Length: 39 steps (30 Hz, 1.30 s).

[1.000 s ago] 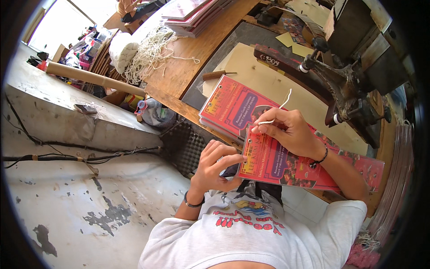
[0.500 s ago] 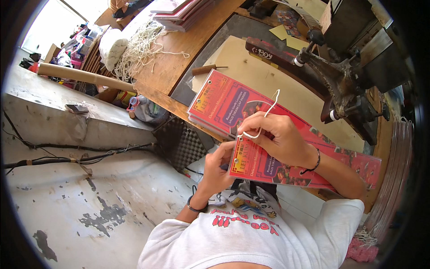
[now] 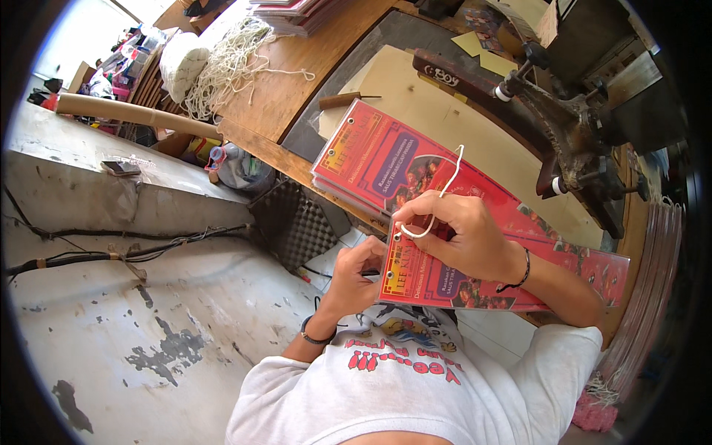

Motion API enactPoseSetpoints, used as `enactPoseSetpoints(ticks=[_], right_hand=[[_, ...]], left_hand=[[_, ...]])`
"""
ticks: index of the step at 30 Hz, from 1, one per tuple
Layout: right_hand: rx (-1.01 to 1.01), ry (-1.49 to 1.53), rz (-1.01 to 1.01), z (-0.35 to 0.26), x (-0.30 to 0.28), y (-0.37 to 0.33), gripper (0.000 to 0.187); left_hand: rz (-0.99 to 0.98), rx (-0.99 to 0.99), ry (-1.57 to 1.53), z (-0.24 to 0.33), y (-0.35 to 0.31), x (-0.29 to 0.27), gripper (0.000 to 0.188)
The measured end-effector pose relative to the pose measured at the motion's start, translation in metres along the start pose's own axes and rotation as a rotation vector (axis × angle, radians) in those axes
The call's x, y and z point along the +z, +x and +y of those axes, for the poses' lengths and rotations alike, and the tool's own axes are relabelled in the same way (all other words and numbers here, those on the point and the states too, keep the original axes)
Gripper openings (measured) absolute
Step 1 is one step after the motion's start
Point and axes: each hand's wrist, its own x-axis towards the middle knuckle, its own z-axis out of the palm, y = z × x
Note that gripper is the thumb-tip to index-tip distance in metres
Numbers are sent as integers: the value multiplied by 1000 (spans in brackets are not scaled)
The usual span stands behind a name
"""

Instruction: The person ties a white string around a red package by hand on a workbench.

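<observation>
A long red printed card with a clear plastic cover lies across in front of me. It has a metal eyelet at its left end. Its left edge is held by my left hand, whose fingers are partly hidden behind it. Closed in a pinch, my right hand grips a white cord right beside the eyelet; whether the cord passes through the hole I cannot tell. The cord's free end curves up above my knuckles. Beyond my hands, a stack of matching red cards rests on the table.
A wooden-handled awl lies behind the stack. Dark metal machinery stands at the right. Tangled white cord and another card stack are at the back. Long strips hang at the right edge. A phone lies on the left ledge.
The view has shifted slightly. My right hand stays at the eyelet with the cord, which now bows in a wider curve by my fingertips. My left hand keeps the card's edge.
</observation>
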Motion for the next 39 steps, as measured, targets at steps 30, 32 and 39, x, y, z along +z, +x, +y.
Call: enactPoseSetpoints(ticks=[30,32,39], right_hand=[[-183,-131,-62,3,6,-2,18],[-199,-126,-42,7,8,-2,26],[-141,-74,-84,7,6,-3,16]], left_hand=[[143,-64,-185,-7,2,6,20],[149,-70,-216,-7,3,7,19],[246,26,146,-6,4,11,17]])
